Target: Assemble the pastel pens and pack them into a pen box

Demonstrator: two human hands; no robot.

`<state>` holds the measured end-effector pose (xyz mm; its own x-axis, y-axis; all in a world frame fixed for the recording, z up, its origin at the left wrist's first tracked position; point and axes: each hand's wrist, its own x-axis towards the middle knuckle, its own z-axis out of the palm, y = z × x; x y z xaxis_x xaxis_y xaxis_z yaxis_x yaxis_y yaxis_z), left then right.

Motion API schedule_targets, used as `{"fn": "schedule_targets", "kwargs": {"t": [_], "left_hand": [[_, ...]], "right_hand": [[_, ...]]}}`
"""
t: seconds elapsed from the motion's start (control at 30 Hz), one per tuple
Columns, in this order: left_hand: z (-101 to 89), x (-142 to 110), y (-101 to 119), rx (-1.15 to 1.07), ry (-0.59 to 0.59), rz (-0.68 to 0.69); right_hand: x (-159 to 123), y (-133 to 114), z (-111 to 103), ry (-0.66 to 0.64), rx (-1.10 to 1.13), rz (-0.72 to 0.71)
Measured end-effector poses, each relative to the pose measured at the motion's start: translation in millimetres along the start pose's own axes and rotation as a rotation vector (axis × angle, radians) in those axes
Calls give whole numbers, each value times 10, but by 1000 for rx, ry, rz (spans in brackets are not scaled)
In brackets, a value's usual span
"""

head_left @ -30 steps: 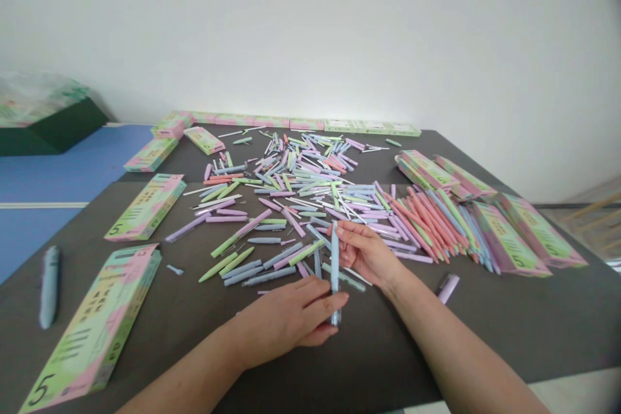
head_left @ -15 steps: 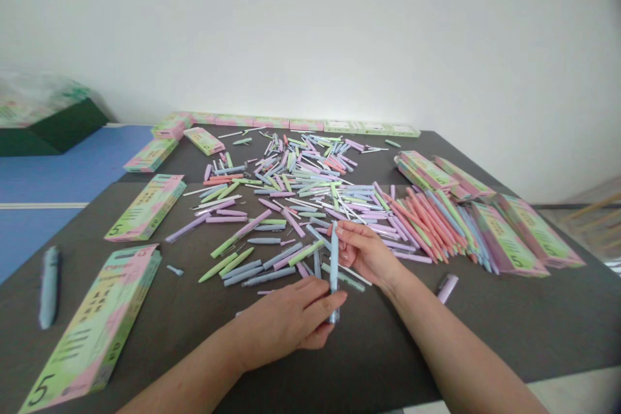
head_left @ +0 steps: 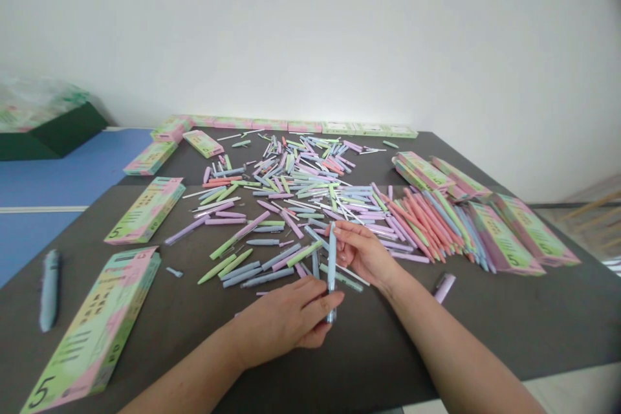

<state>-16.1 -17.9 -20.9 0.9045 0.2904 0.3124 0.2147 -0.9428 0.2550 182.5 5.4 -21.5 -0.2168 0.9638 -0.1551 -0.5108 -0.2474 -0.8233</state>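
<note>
A light blue pen (head_left: 332, 257) stands nearly upright between my hands, close to the table's near side. Its lower, clear part is pinched by my left hand (head_left: 295, 314), thumb and fingers closed round it. My right hand (head_left: 361, 252) is closed on the pen's upper end with the fingertips. Just beyond my hands spreads a heap of loose pen parts (head_left: 295, 178) in blue, green, purple and coral, with thin white refills among them. A purple cap with a clear part (head_left: 444, 287) lies by my right forearm.
Printed cartons (head_left: 92, 330) lie along the left, with more cartons (head_left: 507, 239) on the right and a row of small boxes (head_left: 305, 126) at the back. Coral pens (head_left: 429, 223) are lined up at right. A thick blue pen (head_left: 49, 291) lies far left, near a dark green bin (head_left: 63, 134).
The whole view has shifted slightly. Both hands keep their grip on the blue pen, with hardly any other visible movement.
</note>
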Motion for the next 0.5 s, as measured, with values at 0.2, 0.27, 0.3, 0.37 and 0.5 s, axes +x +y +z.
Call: {"fn": "schedule_targets", "kwargs": {"t": [0.2, 0.27, 0.3, 0.37, 0.5], "left_hand": [[-35, 2, -1, -15, 16, -10], [-32, -10, -13, -45, 32, -40], [-25, -16, -25, -56, 45, -57], [-7, -22, -60, -94, 81, -109], [16, -1, -163, -150, 179, -212]], "right_hand": [[43, -21, -60, 23, -1, -28], [60, -29, -85, 36, 2, -55], [67, -36, -96, 48, 3, -70], [76, -61, -112, 80, -2, -107], [68, -150, -128, 135, -57, -200]]}}
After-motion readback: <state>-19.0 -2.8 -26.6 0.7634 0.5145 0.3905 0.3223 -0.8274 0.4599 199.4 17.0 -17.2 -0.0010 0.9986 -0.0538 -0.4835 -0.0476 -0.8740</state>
